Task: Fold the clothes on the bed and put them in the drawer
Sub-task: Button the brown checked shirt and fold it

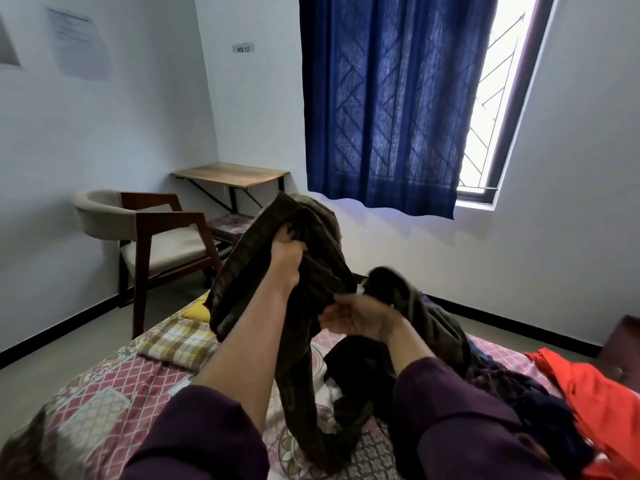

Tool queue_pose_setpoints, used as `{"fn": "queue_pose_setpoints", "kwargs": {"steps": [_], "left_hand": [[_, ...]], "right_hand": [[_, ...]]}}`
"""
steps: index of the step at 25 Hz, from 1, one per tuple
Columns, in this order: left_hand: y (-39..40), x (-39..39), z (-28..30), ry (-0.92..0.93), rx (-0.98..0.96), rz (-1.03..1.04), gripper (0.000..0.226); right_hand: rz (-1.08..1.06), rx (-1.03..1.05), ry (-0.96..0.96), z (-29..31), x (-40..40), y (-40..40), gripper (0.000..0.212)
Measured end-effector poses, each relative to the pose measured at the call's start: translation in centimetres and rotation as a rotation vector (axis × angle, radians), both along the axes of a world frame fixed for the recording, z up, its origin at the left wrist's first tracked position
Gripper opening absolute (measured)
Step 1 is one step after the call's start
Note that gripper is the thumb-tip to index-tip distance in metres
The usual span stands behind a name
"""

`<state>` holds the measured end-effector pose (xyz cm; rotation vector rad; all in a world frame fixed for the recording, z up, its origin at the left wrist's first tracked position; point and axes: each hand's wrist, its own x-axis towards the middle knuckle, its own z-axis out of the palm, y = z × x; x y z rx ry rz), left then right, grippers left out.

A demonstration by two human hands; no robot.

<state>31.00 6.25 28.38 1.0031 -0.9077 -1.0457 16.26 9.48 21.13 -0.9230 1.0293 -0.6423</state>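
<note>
The left hand [285, 258], raised on a bare forearm that emerges from a dark purple sleeve [207, 434], has its fingers curled tightly into the upper folds of a dark olive-brown garment of soft, faintly checked cloth [242, 271], which is held up above the bed and hangs in long, limp folds, its lower end trailing down onto the bedspread. The right hand [360, 315], lower and just beside the hanging cloth, is turned palm-up with its fingers loosely bent; whether they grasp the blurred fabric bunched beyond them cannot be told. The bed [114, 386] is covered by a quilted patchwork spread in pink, cream and grey diamond patterns, with a yellow-and-brown plaid cloth [176, 341] lying flat near its far left edge. At right lies a crumpled heap: a dark navy patterned garment [519, 396] and a smooth bright orange-red garment [595, 396]. Beyond stand a wooden-framed armchair with beige upholstery [152, 237], a wall-mounted wooden shelf-table [232, 174] and a deep blue woven curtain [391, 98].
</note>
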Motion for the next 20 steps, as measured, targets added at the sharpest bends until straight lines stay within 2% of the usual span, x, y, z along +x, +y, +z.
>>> {"fn": "queue_pose_setpoints", "kwargs": {"steps": [2, 3, 6, 7, 9, 10, 11, 12, 13, 14, 15, 16, 17, 18, 19, 20], "left_hand": [[0.3, 0.5, -0.7, 0.066, 0.069, 0.052, 0.031], [0.9, 0.7, -1.0, 0.094, 0.115, 0.045, 0.031], [2.8, 1.0, -1.5, 0.023, 0.19, -0.099, 0.042], [3.5, 0.6, -1.5, -0.014, 0.209, -0.145, 0.041], [4.1, 0.2, -2.0, -0.014, 0.25, -0.198, 0.038], [4.7, 1.0, -2.3, -0.031, 0.292, -0.205, 0.038], [4.4, 1.4, -3.0, -0.192, 0.333, -0.146, 0.041], [3.8, 1.9, -3.6, -0.277, 0.32, -0.096, 0.045], [3.3, 2.9, -4.4, -0.233, 0.401, -0.116, 0.048], [3.3, 4.0, -4.4, -0.097, 0.507, -0.264, 0.046], [4.1, 5.0, -5.1, 0.041, 0.433, -0.386, 0.043], [5.2, 5.5, -5.7, 0.126, 0.291, -0.375, 0.044], [5.9, 5.7, -6.0, 0.365, 0.256, -0.314, 0.051], [6.1, 5.8, -6.4, 0.478, 0.266, -0.222, 0.06], [5.9, 5.7, -6.1, 0.51, 0.278, -0.174, 0.063], [5.2, 5.7, -5.6, 0.451, 0.324, -0.105, 0.055]], "right_hand": [[-0.188, -0.077, -0.049, 2.7, 0.7, -0.9, 0.034], [-0.301, -0.163, -0.013, 3.5, 1.1, -1.1, 0.033], [-0.568, -0.522, 0.275, 4.2, 2.3, -1.8, 0.035], [-0.561, -0.57, 0.251, 4.2, 2.8, -1.7, 0.038], [-0.411, -0.516, 0.108, 4.0, 3.6, -1.8, 0.057], [-0.346, -0.509, 0.096, 3.6, 3.9, -1.6, 0.056], [-0.334, -0.544, 0.145, 2.9, 4.1, -1.7, 0.048], [-0.358, -0.586, 0.179, 2.3, 4.2, -1.7, 0.037], [-0.408, -0.587, 0.164, 1.6, 4.4, -1.6, 0.028], [-0.447, -0.553, 0.107, 1.0, 4.7, -1.5, 0.023], [-0.467, -0.493, 0.031, 0.5, 4.9, -1.6, 0.021], [-0.46, -0.428, -0.06, 0.2, 5.0, -1.6, 0.02], [-0.421, -0.375, -0.143, 0.2, 5.0, -1.6, 0.02], [-0.349, -0.34, -0.193, 0.2, 4.9, -1.4, 0.018], [-0.276, -0.297, -0.238, 0.1, 4.8, -1.4, 0.016], [-0.221, -0.252, -0.276, 0.4, 4.6, -1.1, 0.016]]}}
